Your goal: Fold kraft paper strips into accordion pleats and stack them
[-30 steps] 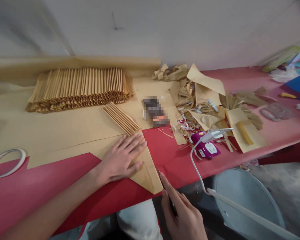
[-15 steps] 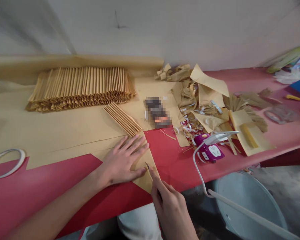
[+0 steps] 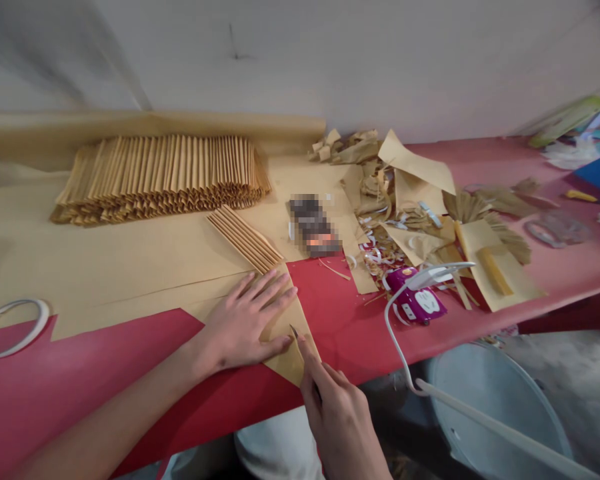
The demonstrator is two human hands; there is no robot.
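Note:
My left hand (image 3: 245,323) lies flat with spread fingers on a sheet of brown kraft paper (image 3: 285,367), pressing it to the red tabletop. Its fingertips reach the lower end of a small pleated paper strip (image 3: 246,240). In my right hand (image 3: 337,407), closed around it, is a knife (image 3: 295,331) with a thin dark pointed blade; its handle is mostly hidden by my fingers. The blade tip touches or hovers just over the paper, right of my left thumb and near the sheet's right edge.
Behind stands a long pleated paper stack (image 3: 163,177). A tape roll (image 3: 43,317) lies at left. A blurred dark phone-like object (image 3: 313,223), paper scraps (image 3: 420,167) and a purple box (image 3: 415,297) with a white cable (image 3: 390,320) lie rightward. Below is a round grey bin (image 3: 495,400).

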